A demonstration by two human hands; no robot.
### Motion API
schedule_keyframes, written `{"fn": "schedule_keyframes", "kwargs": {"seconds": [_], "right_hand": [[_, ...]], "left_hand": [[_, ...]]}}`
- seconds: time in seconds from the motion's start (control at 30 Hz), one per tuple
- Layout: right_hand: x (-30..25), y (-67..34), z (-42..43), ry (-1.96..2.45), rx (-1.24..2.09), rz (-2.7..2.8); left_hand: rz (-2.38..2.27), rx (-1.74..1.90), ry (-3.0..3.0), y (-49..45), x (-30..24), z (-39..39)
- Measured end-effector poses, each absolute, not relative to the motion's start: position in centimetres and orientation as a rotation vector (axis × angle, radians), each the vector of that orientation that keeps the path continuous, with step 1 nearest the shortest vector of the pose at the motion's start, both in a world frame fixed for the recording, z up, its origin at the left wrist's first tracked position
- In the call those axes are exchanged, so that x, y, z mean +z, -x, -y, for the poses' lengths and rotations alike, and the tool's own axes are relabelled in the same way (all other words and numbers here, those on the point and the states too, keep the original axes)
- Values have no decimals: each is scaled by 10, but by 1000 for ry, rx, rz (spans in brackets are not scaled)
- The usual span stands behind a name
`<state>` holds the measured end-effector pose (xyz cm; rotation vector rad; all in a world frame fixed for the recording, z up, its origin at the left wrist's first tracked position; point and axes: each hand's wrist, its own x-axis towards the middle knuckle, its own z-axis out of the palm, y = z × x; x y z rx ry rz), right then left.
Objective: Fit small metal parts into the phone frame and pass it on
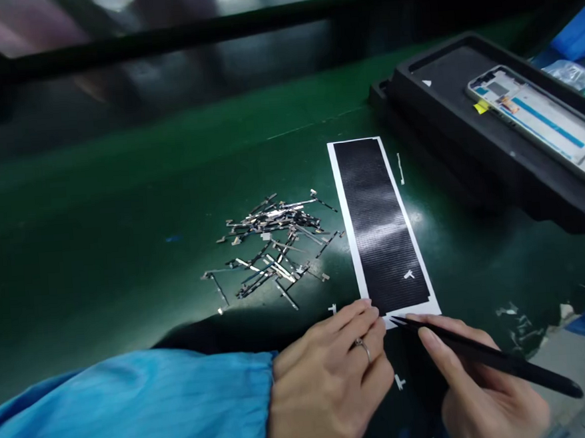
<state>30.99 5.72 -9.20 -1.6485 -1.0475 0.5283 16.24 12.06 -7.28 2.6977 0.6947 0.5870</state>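
Note:
A white backing sheet (343, 195) covered with rows of thin black strips (371, 200) lies on the green tabletop. At its near edge, my right hand (484, 379) grips black tweezers (497, 358), whose tips touch or hover just over the white margin. My left hand (333, 376), wearing a ring, is closed with curled fingers at the sheet's lower left corner; its fingertips and anything in them are hidden. Left of the sheet lies a loose pile of small flex cables (278, 240). A small white T-shaped piece (409, 275) rests on the strips.
A black tray (445, 108) at the right holds an opened phone frame (541, 121) with a yellow tab. Small white scraps (400, 381) are scattered near my hands. Clear plastic bits (520, 326) lie at the right edge. A dark rail (184, 36) crosses the back.

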Motion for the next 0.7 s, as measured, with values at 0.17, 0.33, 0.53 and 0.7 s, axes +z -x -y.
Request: {"fn": "schedule_keyframes", "kwargs": {"seconds": [0.17, 0.33, 0.53, 0.7], "right_hand": [[-93, -311, -59, 1654, 503, 1117], [-92, -312, -59, 1660, 477, 1171], [-93, -311, -63, 1662, 555, 1057], [-93, -299, -62, 1770, 674, 807]], "left_hand": [[-694, 657, -2703, -163, -75, -122], [-627, 527, -2746, -162, -71, -124], [-581, 510, -2776, -164, -75, -124], [-584, 774, -2721, -157, -105, -115]]}}
